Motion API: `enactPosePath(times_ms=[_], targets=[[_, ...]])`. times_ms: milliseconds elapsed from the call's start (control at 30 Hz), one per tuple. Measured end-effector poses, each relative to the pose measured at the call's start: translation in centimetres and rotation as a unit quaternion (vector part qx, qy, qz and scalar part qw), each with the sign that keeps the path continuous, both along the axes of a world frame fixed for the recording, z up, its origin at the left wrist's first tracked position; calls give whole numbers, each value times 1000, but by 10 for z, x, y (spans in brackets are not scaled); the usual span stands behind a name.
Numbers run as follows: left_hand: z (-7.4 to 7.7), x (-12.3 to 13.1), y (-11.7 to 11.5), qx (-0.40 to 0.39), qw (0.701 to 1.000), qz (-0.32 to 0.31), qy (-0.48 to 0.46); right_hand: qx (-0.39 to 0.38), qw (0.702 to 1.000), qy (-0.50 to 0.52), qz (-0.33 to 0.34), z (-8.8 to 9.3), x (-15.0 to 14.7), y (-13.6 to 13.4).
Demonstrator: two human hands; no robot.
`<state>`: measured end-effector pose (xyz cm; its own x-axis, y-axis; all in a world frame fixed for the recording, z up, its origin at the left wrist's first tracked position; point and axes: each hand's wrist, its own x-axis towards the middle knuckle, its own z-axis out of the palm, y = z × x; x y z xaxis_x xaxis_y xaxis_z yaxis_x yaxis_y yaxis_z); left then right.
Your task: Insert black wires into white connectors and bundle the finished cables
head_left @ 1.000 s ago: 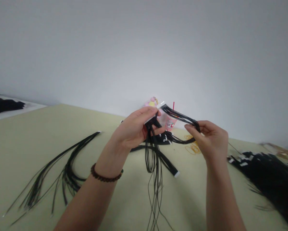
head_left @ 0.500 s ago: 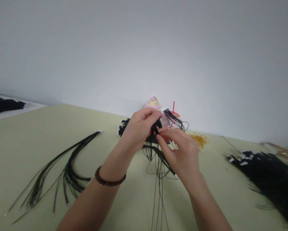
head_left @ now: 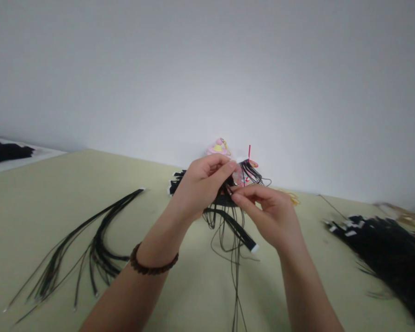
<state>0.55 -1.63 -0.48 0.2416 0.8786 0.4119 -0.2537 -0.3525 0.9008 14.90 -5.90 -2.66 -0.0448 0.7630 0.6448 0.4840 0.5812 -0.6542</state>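
Observation:
My left hand [head_left: 200, 186] is raised over the pale green table [head_left: 37, 203], fingers pinched on a bundle of thin black cords [head_left: 228, 216] whose loose ends hang down toward me. A white-tipped end of the bundle [head_left: 243, 162] sticks up past my left fingertips. My right hand [head_left: 271, 210] is pressed close against the left one, its fingers pinching the same cords just below my left thumb. A dark bead bracelet [head_left: 152, 265] circles my left wrist.
A loose fan of black cords [head_left: 89, 244] lies on the table at left. A big heap of black cords with white tags [head_left: 383, 249] fills the right side. A pink toy figure [head_left: 217, 147], yellow rubber bands [head_left: 292, 197] and another cord bundle [head_left: 177, 182] lie by the wall.
My right hand came in from the right, where it held a long loop of cord, and now meets my left hand at the bundle. The loop has been drawn in.

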Motion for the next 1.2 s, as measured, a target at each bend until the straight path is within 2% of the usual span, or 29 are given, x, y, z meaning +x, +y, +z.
enactPosePath(times_ms=[233,333,467,567,700,800,900,967,1000,1033,1067,1133,1200], targets=[[2,2,5,-83,995,1,-60,-80,995,-4,56,6,24,-11],[3,-1,6,-85,994,5,-70,-85,995,-41,34,8,32,-13],[3,-3,5,-74,995,9,-67,-101,991,-74,40,9,27,-12],[3,-3,3,-71,995,12,-64,-83,989,-119,37,8,20,-11],[4,-1,3,-64,996,15,-54,-53,987,-151,-12,8,20,-13],[5,0,4,-65,996,24,-53,-85,991,-96,23,11,27,-20],[4,-2,7,-63,995,39,-62,-125,983,9,136,19,40,-34],[4,-6,10,-58,995,48,-68,-109,969,97,197,25,54,-43],[3,-8,12,-57,994,53,-71,-87,965,140,203,28,63,-47],[2,-10,14,-57,994,59,-75,-59,964,183,185,30,72,-50],[2,-11,16,-60,993,65,-77,-32,965,221,139,31,82,-53],[1,-14,18,-65,992,74,-80,21,961,277,10,32,101,-55],[2,-15,19,-69,991,79,-80,62,952,291,-79,31,116,-56]])
